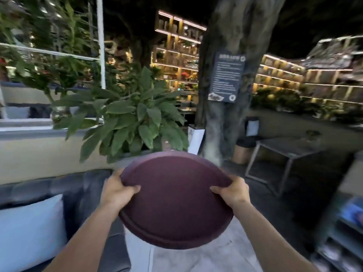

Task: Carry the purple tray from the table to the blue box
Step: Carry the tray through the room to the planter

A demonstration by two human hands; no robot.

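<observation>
A round purple tray (174,205) is held in the air in front of me, low in the middle of the head view, with nothing on it. My left hand (117,190) grips its left rim, thumb on top. On the opposite rim my right hand (233,191) holds it the same way. A blurred blue shape (351,213) shows at the right edge; I cannot tell whether it is the blue box.
A dark sofa (59,185) with a pale cushion (29,232) lies at the lower left. A leafy plant (133,116) stands ahead, a tree trunk (222,95) beside it. A metal-framed table (284,152) is at the right. Pale pavement runs below the tray.
</observation>
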